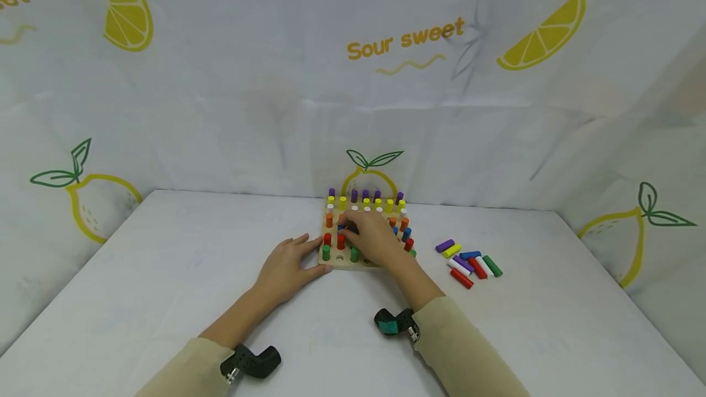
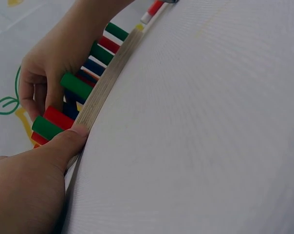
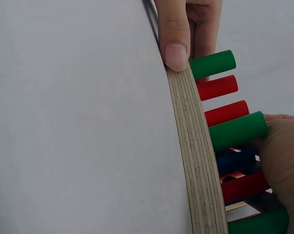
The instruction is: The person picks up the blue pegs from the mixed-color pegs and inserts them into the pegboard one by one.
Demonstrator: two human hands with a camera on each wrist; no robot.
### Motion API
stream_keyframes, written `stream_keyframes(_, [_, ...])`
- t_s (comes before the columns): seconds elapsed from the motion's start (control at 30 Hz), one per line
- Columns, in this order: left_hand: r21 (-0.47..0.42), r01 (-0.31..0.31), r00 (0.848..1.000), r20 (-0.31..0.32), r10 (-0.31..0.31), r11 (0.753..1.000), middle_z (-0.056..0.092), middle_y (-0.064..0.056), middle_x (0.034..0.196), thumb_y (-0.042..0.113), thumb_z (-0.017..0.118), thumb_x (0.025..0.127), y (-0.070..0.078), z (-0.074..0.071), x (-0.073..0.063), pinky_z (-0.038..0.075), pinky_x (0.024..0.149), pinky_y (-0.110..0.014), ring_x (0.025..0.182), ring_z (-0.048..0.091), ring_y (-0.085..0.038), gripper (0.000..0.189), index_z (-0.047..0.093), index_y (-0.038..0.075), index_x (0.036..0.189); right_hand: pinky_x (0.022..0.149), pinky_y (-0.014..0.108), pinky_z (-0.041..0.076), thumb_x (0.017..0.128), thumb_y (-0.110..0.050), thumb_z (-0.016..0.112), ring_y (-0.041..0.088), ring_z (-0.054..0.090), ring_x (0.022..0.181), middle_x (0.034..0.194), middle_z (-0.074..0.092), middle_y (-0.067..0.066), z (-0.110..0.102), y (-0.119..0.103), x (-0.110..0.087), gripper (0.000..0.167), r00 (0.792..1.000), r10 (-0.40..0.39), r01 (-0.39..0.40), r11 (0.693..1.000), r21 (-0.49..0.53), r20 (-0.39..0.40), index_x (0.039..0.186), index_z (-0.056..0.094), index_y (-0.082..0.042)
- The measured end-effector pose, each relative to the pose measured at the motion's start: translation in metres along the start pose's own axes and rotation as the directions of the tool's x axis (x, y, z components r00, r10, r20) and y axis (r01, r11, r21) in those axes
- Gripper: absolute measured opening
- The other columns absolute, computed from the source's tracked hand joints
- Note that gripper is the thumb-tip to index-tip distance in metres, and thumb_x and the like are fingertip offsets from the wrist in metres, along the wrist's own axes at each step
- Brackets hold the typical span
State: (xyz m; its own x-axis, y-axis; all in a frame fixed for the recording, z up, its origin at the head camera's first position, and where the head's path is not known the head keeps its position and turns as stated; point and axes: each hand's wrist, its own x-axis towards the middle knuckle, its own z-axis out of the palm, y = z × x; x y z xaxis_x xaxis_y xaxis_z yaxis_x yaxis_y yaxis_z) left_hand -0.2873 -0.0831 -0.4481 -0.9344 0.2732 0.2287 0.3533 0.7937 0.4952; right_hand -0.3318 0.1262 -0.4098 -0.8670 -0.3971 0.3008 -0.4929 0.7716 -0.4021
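Observation:
A wooden pegboard (image 1: 349, 266) holds rows of colored pegs: purple at the back, then yellow, white, orange, blue, red and green at the front. My right hand (image 1: 377, 239) reaches over the board, its thumb and fingertips pinching a blue peg (image 2: 70, 110) in the left part of the blue row; its lower end is hidden. At the board's front left corner, my left hand (image 1: 284, 271) rests with fairly straight fingers. Its thumb presses the front edge, also seen in the right wrist view, beside a green peg (image 3: 213, 65).
Right of the board lies a loose group of pegs, among them a red peg (image 1: 461, 278), a green peg (image 1: 493, 266) and a yellow peg (image 1: 452, 250). The white table (image 1: 182, 250) meets a lemon-printed cloth backdrop (image 1: 248, 109) behind the board.

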Motion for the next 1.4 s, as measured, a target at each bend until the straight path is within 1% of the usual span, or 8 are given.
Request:
stream_keyframes(0.23, [0.002,0.002,1.0,0.003,-0.002,1.0,0.058,-0.019,0.146,0.052,0.076,0.086,0.001,0.001,0.0,0.043,0.113,-0.058,0.136,0.054,-0.043,0.067,0.061,0.019,0.142,0.089,0.033,0.06,0.097,-0.021,0.069,0.013,0.066,0.092,0.107,0.076,-0.001,-0.009,-0.004,-0.003,0.017,0.996,0.046,-0.046,0.999,0.001,0.072,0.113,0.073,-0.017])
stream_keyframes(0.43, [0.008,-0.009,1.0,0.001,0.009,1.0,0.058,-0.019,0.145,0.052,0.075,0.086,0.001,-0.001,0.0,0.043,0.114,-0.059,0.136,0.054,-0.042,0.067,0.06,0.018,0.142,0.08,0.031,0.058,0.099,-0.022,0.067,0.012,0.066,0.09,0.108,0.076,-0.002,-0.028,-0.01,-0.005,0.02,0.99,0.059,-0.058,0.998,-0.015,0.127,0.117,0.074,-0.018])
stream_keyframes(0.63, [-0.005,-0.002,1.0,-0.014,0.002,1.0,0.059,-0.019,0.145,0.051,0.076,0.086,-0.001,-0.001,0.0,0.043,0.113,-0.059,0.135,0.054,-0.044,0.067,0.061,0.017,0.142,0.088,0.035,0.06,0.098,-0.024,0.068,0.018,0.07,0.104,0.112,0.077,0.001,-0.045,-0.009,-0.01,0.023,0.995,0.056,-0.056,0.998,0.001,0.085,0.12,0.074,-0.016])
stream_keyframes(0.8, [-0.01,0.015,1.0,0.012,-0.015,1.0,0.057,-0.019,0.147,0.052,0.075,0.086,-0.003,0.003,0.001,0.042,0.114,-0.06,0.137,0.052,-0.045,0.068,0.06,0.018,0.143,0.083,0.036,0.06,0.098,-0.024,0.068,0.019,0.069,0.096,0.107,0.077,0.002,-0.06,0.003,-0.024,0.021,0.998,0.053,-0.054,0.998,0.02,0.028,0.116,0.075,-0.015])
stream_keyframes(0.93, [0.001,0.022,1.0,0.017,-0.022,1.0,0.057,-0.018,0.147,0.052,0.076,0.086,-0.003,0.005,0.0,0.042,0.115,-0.058,0.137,0.052,-0.043,0.069,0.059,0.018,0.143,0.082,0.038,0.061,0.097,-0.023,0.07,0.019,0.069,0.095,0.104,0.077,0.002,-0.072,0.016,-0.039,0.021,0.999,0.044,-0.044,0.999,0.002,0.026,0.114,0.076,-0.012])
stream_keyframes(1.07, [0.002,0.009,1.0,0.006,-0.009,1.0,0.058,-0.018,0.146,0.051,0.076,0.086,-0.001,0.004,0.0,0.042,0.114,-0.058,0.137,0.053,-0.043,0.068,0.06,0.017,0.143,0.087,0.045,0.06,0.096,-0.02,0.071,0.024,0.07,0.099,0.104,0.077,0.004,-0.088,0.031,-0.053,0.021,0.998,0.054,-0.053,0.997,-0.051,0.025,0.114,0.075,-0.011])
stream_keyframes(1.2, [0.005,0.007,1.0,0.008,-0.007,1.0,0.057,-0.019,0.147,0.051,0.076,0.086,0.0,0.001,0.0,0.042,0.114,-0.059,0.137,0.052,-0.043,0.068,0.06,0.017,0.143,0.094,0.052,0.058,0.096,-0.02,0.071,0.03,0.069,0.109,0.111,0.076,0.006,-0.104,0.046,-0.068,0.024,0.993,0.113,-0.108,0.987,-0.118,0.038,0.118,0.074,-0.012])
stream_keyframes(1.4, [-0.002,-0.003,1.0,-0.002,0.003,1.0,0.058,-0.02,0.146,0.051,0.077,0.086,0.001,0.001,-0.001,0.043,0.114,-0.059,0.136,0.053,-0.044,0.068,0.061,0.016,0.142,0.092,0.053,0.059,0.094,-0.018,0.072,0.033,0.069,0.109,0.112,0.076,0.009,-0.123,0.066,-0.091,0.025,0.99,0.133,-0.124,0.973,-0.195,0.036,0.118,0.074,-0.01])
